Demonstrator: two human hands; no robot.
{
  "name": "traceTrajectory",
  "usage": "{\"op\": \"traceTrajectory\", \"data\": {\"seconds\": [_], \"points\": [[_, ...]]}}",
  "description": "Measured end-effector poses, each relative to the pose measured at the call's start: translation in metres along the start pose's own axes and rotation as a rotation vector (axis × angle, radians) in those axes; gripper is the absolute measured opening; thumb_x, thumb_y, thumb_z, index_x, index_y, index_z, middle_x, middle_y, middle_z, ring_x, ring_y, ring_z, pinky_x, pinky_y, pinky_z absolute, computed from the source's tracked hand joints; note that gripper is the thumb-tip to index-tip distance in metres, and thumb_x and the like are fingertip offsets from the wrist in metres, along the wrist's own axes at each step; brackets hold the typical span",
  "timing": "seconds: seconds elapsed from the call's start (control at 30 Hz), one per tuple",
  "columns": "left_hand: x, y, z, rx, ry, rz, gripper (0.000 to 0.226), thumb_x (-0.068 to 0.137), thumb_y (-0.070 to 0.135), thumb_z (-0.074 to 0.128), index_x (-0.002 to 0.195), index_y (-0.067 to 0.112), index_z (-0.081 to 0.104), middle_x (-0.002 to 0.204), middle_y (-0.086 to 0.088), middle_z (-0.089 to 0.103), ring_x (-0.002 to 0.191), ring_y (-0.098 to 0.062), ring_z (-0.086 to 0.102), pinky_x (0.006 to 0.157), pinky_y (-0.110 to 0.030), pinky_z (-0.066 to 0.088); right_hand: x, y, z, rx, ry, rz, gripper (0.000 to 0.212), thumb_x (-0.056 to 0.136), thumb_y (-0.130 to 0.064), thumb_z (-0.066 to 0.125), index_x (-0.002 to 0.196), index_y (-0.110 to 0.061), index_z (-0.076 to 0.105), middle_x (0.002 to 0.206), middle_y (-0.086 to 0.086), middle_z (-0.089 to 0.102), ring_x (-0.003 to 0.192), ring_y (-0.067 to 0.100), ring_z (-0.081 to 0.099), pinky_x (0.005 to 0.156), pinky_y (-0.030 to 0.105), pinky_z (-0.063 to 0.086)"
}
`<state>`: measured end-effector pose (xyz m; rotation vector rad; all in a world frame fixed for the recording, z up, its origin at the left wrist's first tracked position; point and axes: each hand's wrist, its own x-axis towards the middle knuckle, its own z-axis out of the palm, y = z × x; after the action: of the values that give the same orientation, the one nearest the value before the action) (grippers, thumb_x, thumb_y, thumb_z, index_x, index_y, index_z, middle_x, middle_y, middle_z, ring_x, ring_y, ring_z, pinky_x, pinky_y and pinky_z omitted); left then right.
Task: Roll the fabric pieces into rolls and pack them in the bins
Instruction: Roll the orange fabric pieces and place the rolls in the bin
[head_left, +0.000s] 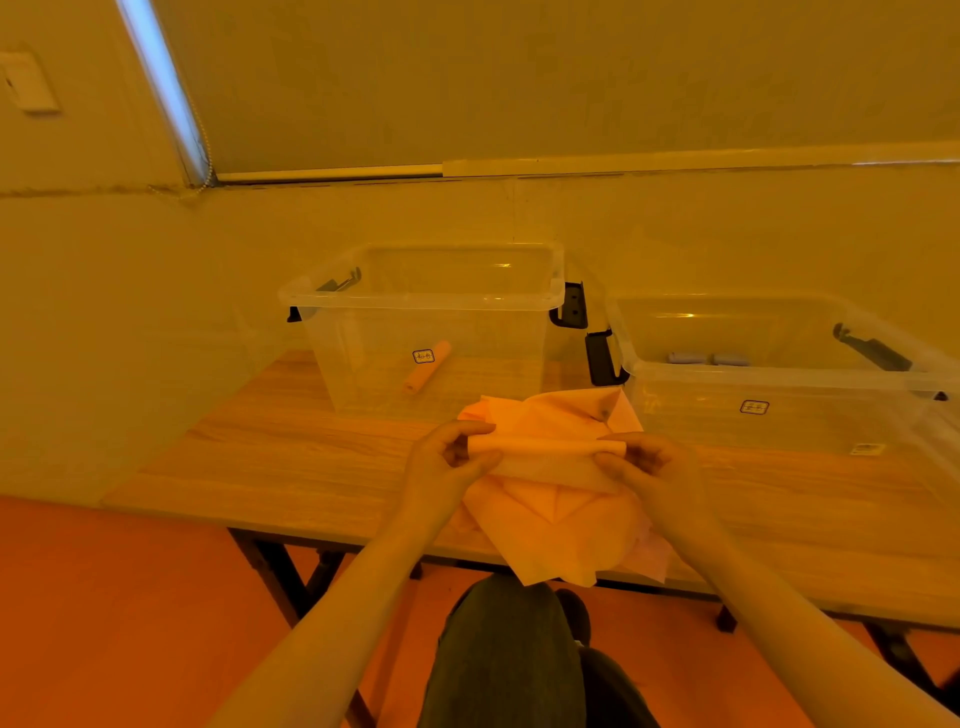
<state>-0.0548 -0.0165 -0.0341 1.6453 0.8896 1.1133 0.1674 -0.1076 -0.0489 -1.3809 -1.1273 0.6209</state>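
Note:
An orange fabric piece (550, 514) lies over the near edge of the wooden table (291, 457). Its upper edge is rolled into a thin tube held just above the table. My left hand (447, 462) pinches the tube's left end and my right hand (644, 467) pinches its right end. More orange fabric (550, 410) is heaped behind the tube. A clear left bin (426, 296) holds one orange roll (427, 367). The clear right bin (779, 379) holds two grey-blue rolls (709, 358).
Both bins stand at the back of the table against the wall, each with black latch handles (571, 306). A pale pink fabric (649, 556) peeks out under the orange piece at the table's front edge. My legs and the orange floor are below.

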Motion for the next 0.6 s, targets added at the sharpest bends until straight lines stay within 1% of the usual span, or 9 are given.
{"op": "traceTrajectory", "data": {"seconds": [0.03, 0.1, 0.17, 0.23, 0.33, 0.4, 0.5, 0.6], "points": [[0.0001, 0.0008, 0.0005, -0.002, 0.005, -0.001, 0.027, 0.079, 0.011, 0.073, 0.094, 0.032, 0.067, 0.106, 0.003, 0.066, 0.101, -0.015, 0.062, 0.085, -0.039, 0.055, -0.0004, -0.0003, 0.0007, 0.003, 0.005, -0.001, 0.014, 0.083, -0.022, 0.068, 0.094, -0.031, 0.068, 0.096, -0.006, 0.068, 0.088, 0.01, 0.064, 0.074, 0.031, 0.055], [-0.0002, 0.0021, 0.0016, 0.0, 0.005, 0.0, 0.019, 0.08, 0.014, 0.072, 0.089, 0.031, 0.068, 0.097, 0.003, 0.068, 0.095, -0.015, 0.064, 0.081, -0.038, 0.056, -0.0009, -0.0013, 0.0021, 0.019, 0.022, -0.002, 0.019, 0.083, -0.022, 0.068, 0.098, -0.034, 0.065, 0.1, -0.008, 0.066, 0.09, 0.007, 0.063, 0.072, 0.028, 0.054], [-0.0014, 0.0034, 0.0021, 0.007, -0.003, 0.002, 0.015, 0.082, 0.015, 0.071, 0.085, 0.029, 0.068, 0.091, 0.004, 0.068, 0.09, -0.014, 0.064, 0.077, -0.034, 0.056, -0.0007, -0.0026, 0.0026, 0.045, 0.026, 0.008, 0.022, 0.081, -0.019, 0.069, 0.099, -0.032, 0.064, 0.105, -0.009, 0.064, 0.093, 0.005, 0.062, 0.071, 0.024, 0.053], [-0.0021, 0.0027, 0.0015, 0.001, -0.01, -0.003, 0.015, 0.081, 0.015, 0.071, 0.084, 0.03, 0.069, 0.09, 0.005, 0.068, 0.089, -0.014, 0.065, 0.074, -0.031, 0.056, -0.0007, -0.004, 0.0023, 0.09, 0.013, 0.027, 0.026, 0.078, -0.013, 0.072, 0.098, -0.028, 0.066, 0.109, -0.011, 0.063, 0.097, 0.004, 0.061, 0.071, 0.024, 0.053], [-0.0026, 0.0001, 0.0004, -0.008, -0.023, -0.009, 0.019, 0.081, 0.013, 0.071, 0.085, 0.031, 0.069, 0.093, 0.003, 0.068, 0.092, -0.016, 0.065, 0.077, -0.034, 0.056, -0.0013, -0.0048, 0.0011, 0.104, -0.01, 0.035, 0.031, 0.075, -0.007, 0.074, 0.099, -0.025, 0.067, 0.111, -0.014, 0.062, 0.099, 0.002, 0.06, 0.072, 0.025, 0.054], [-0.0028, -0.0004, 0.0004, -0.03, -0.033, -0.01, 0.022, 0.081, 0.011, 0.071, 0.09, 0.031, 0.069, 0.099, 0.004, 0.068, 0.096, -0.014, 0.064, 0.08, -0.035, 0.056, -0.0014, -0.0034, 0.0002, 0.075, -0.02, 0.03, 0.026, 0.077, -0.008, 0.073, 0.097, -0.024, 0.069, 0.108, -0.011, 0.063, 0.099, 0.006, 0.06, 0.075, 0.028, 0.054], [-0.0028, 0.0009, 0.0009, -0.019, -0.053, -0.005, 0.028, 0.081, 0.008, 0.071, 0.095, 0.031, 0.067, 0.106, 0.008, 0.064, 0.098, -0.009, 0.062, 0.079, -0.029, 0.056, -0.0004, -0.0005, -0.0013, 0.055, -0.021, 0.034, 0.021, 0.079, -0.015, 0.072, 0.096, -0.026, 0.07, 0.109, -0.008, 0.064, 0.1, 0.013, 0.06, 0.08, 0.036, 0.055], [-0.0016, 0.001, 0.002, -0.029, -0.047, 0.003, 0.03, 0.079, 0.005, 0.072, 0.093, 0.032, 0.067, 0.104, 0.008, 0.065, 0.098, -0.01, 0.063, 0.076, -0.026, 0.054, 0.0002, 0.0001, -0.0016, 0.053, -0.021, 0.048, 0.026, 0.078, -0.011, 0.073, 0.099, -0.027, 0.069, 0.11, -0.01, 0.062, 0.102, 0.01, 0.059, 0.081, 0.034, 0.054]]}}
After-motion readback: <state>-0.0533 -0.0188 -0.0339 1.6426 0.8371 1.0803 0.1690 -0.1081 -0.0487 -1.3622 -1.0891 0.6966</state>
